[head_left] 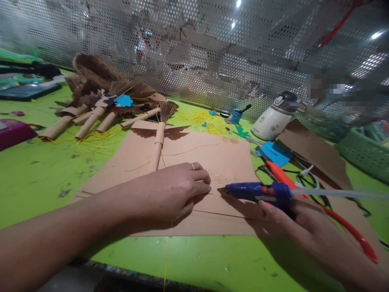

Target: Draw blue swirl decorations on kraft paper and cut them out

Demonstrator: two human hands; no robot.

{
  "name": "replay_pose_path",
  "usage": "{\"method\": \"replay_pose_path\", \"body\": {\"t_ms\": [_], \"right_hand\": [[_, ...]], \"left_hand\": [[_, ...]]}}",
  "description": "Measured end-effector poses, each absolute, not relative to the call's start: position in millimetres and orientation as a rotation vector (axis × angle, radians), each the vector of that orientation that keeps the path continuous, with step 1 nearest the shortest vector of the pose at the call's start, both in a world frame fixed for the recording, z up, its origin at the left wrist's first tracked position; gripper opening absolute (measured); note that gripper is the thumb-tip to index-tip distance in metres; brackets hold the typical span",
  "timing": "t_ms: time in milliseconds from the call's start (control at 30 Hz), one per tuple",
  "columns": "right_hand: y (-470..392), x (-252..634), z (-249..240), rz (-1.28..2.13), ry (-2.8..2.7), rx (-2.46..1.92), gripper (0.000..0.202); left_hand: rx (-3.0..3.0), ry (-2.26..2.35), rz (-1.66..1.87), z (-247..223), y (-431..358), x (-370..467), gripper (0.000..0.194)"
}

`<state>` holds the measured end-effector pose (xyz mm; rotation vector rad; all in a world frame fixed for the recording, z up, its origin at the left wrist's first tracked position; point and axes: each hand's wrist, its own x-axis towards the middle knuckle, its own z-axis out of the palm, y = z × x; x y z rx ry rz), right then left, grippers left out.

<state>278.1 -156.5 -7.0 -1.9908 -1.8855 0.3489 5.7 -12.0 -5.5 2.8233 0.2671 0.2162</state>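
The fingers (200, 187) of the left hand (173, 190) curl down over a brown sheet (237, 156); whether they pinch anything, I cannot tell. Just beside their tips, apart from them, is the nozzle of a blue glue gun (258, 192), gripped by the right hand (300, 223), with a clear glue stick (334, 194) jutting from its back. Small shiny blobs (218, 177) dot the sheet near the nozzle.

Beyond the left hand, a paper figure (159, 138) lies on the sheet: a rolled tube with pleated fans, its lower end hidden by the hand. Yellow string (168, 251) hangs over the near edge of the green table (54, 174).

Farther right are a blue piece (275, 153), a white bottle (269, 123) and a green basket (363, 154). Far left, similar figures (94, 117) lie heaped, one with a blue cutout (123, 100) on top. A perforated screen (194, 61) stands behind the table.
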Motion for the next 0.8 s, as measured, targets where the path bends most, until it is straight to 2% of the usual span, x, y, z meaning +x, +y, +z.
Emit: {"method": "replay_pose_path", "body": {"t_ms": [267,567,800], "right_hand": [[-158.9,274.2,-2.3,0.313,-1.835,-2.054,0.049],[-155.7,274.8,-3.6,0.243,-1.819,-1.927,0.042],[-154.6,263.2,-6.4,0.309,-1.717,-1.982,0.045]], "left_hand": [[2.823,0.252,0.26,-7.1,-12.3,5.2,0.027],[2.807,0.238,0.273,-6.8,-12.5,5.9,0.024],[2.821,0.262,0.268,-5.9,-12.9,7.2,0.024]]}}
